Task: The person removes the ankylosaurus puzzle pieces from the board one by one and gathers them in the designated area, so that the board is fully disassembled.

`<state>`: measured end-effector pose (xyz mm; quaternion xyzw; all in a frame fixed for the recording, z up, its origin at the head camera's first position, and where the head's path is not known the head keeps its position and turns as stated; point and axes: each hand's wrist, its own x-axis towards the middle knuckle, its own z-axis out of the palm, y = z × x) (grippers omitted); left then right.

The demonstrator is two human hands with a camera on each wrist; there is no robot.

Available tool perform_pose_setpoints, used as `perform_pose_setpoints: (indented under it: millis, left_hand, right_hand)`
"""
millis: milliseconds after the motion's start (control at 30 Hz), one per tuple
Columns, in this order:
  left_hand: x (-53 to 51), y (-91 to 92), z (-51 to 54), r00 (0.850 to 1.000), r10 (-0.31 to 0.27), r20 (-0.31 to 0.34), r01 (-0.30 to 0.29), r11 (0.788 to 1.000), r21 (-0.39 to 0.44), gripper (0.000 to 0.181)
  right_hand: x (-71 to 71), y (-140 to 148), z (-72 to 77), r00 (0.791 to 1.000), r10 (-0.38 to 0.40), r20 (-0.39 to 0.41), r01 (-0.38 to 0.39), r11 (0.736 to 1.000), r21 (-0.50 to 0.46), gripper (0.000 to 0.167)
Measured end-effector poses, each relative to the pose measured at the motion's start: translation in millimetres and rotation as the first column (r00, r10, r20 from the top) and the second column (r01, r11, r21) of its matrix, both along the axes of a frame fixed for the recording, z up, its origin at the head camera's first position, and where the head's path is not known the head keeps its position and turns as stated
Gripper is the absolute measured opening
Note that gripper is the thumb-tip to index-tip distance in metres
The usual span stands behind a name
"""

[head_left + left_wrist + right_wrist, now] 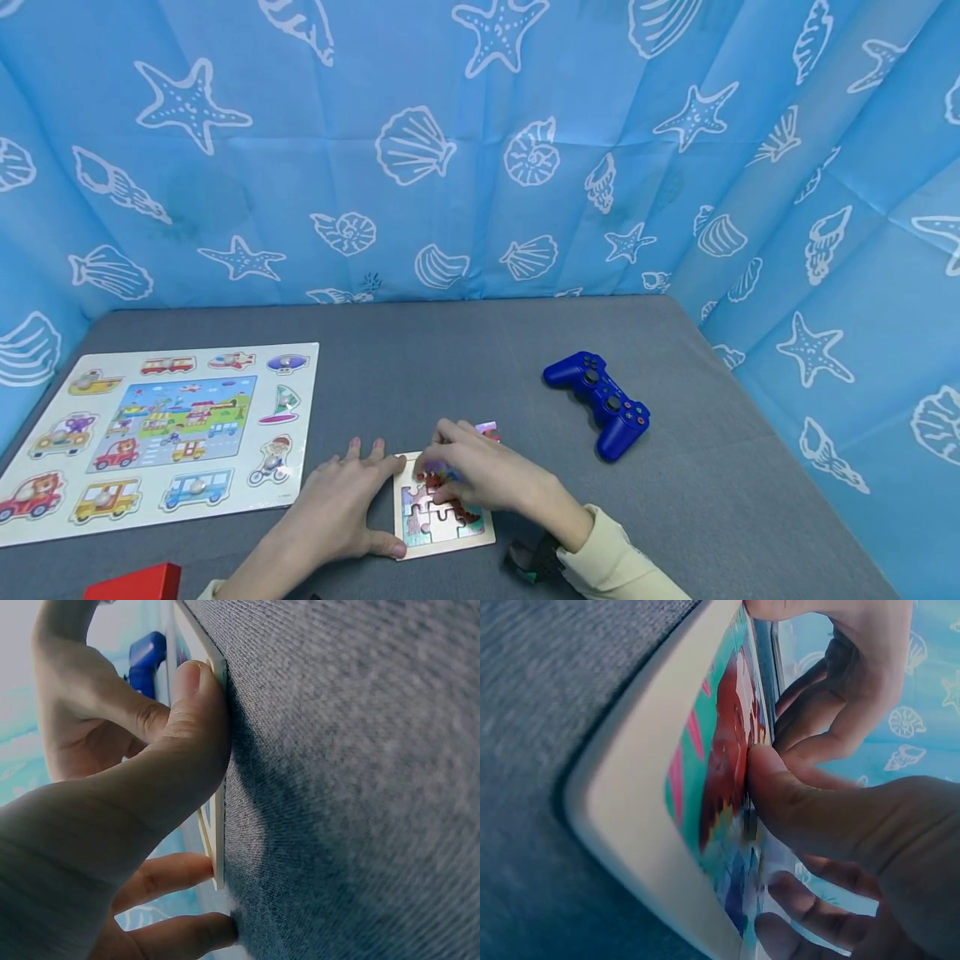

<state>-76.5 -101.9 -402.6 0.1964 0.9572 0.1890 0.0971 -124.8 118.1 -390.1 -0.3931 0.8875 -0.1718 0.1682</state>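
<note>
A small wooden jigsaw tray [446, 548] lies on the grey cloth in the head view, with picture pieces in it and some bare wood showing. My left hand [341, 508] is spread at its left side, thumb at the lower left corner and a finger at the upper left. In the left wrist view the left thumb [196, 712] presses on the frame's edge. My right hand [487, 471] is over the tray's upper part, fingers bent around a colourful piece. The right wrist view shows the right thumb [780, 780] touching the picture surface [731, 742].
A large vehicle puzzle board [288, 492] lies at the left. A blue game controller [600, 404] is on the right. A red object [138, 583] sits at the lower left edge. One loose piece [487, 428] shows behind my right hand. Blue curtains hang behind the table.
</note>
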Motion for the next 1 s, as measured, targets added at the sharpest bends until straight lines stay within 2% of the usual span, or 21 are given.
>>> perform_pose_setpoints:
  millis: [167,400,767,1000]
  left_hand:
    - [0.1,0.0,-0.4,1.0,-0.001,-0.013,0.0,1.0,-0.007,0.105]
    - [0.2,0.1,-0.5,1.0,-0.001,-0.013,0.001,1.0,-0.006,0.106]
    - [0.3,-0.4,-0.3,1.0,-0.008,-0.014,0.008,1.0,-0.013,0.106]
    - [-0.6,-0.3,-0.8,1.0,-0.009,-0.004,0.009,1.0,-0.012,0.107]
  right_hand:
    - [0.6,-2.1,0.6,0.999,0.047,-0.019,-0.046,0.998,0.035,0.022]
    - [0.5,-1.0,1.9,1.0,0.027,-0.001,-0.027,0.999,0.034,0.024]
    - [2.3,3.9,1.2,0.991,0.086,-0.107,-0.084,0.996,0.019,0.021]
    - [1.9,7.1,1.5,0.99,0.084,-0.109,-0.083,0.996,0.009,0.019]
